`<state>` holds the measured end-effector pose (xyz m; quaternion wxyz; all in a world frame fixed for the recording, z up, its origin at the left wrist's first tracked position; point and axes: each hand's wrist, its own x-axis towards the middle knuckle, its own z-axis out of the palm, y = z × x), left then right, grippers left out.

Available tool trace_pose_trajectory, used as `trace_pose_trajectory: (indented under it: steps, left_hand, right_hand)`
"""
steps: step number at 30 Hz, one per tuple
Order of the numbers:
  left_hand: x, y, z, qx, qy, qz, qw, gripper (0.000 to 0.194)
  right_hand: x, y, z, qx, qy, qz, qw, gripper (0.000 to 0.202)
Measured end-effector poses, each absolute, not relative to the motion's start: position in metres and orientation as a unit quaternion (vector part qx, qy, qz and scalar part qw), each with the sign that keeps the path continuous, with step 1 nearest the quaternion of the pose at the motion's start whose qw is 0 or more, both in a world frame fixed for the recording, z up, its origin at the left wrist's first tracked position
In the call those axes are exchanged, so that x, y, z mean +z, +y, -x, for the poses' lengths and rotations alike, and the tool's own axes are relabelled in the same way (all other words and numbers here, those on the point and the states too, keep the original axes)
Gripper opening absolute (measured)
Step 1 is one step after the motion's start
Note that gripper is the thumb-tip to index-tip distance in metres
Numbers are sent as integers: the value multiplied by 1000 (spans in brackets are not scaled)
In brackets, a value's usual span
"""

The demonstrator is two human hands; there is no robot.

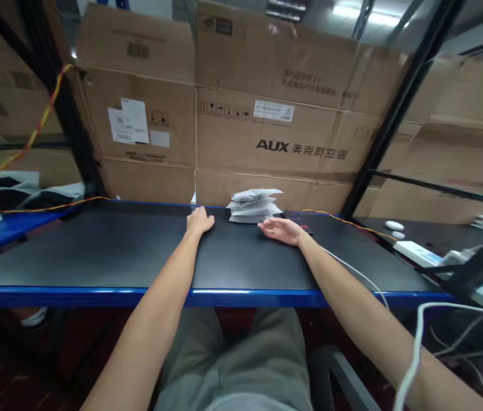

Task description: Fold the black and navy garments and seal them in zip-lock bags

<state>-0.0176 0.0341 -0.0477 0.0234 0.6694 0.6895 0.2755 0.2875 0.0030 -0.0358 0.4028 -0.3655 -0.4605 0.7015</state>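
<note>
Lap (236, 359) at 6 o'clock, right hand (281, 229) loosely open at 1 by white packets (250, 206), contents hidden, left hand (199, 221) curled at 11, can't tell if gripping tbh.

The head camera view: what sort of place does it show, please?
Probably a workstation in a warehouse or workshop: a black worktop within a dark rack frame, large printed cardboard behind it, and a stack of pale packets near the right hand.

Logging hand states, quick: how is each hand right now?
Left hand: fingers curled; whether it holds anything cannot be told.
Right hand: loosely open, beside the stacked packets.
</note>
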Motion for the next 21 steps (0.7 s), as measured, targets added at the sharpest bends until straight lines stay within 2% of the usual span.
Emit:
trace_pose_trajectory:
  steps: [6, 10, 15, 21]
  left_hand:
    - [-48, 38, 6, 189, 709, -679, 14, 40]
    - [-46, 41, 5, 138, 713, -686, 36, 57]
    - [-45, 41, 5, 96, 714, -691, 51, 73]
    - [-38, 54, 7, 63, 717, -692, 61, 75]
  right_hand:
    - [-35, 7, -287, 719, -424, 376, 402, 15]
    - [-33, 5, -286, 727, -422, 370, 396, 18]
    - [-28, 1, -285, 738, -433, 350, 381, 32]
    - [-24, 6, -285, 767, -436, 323, 343, 43]
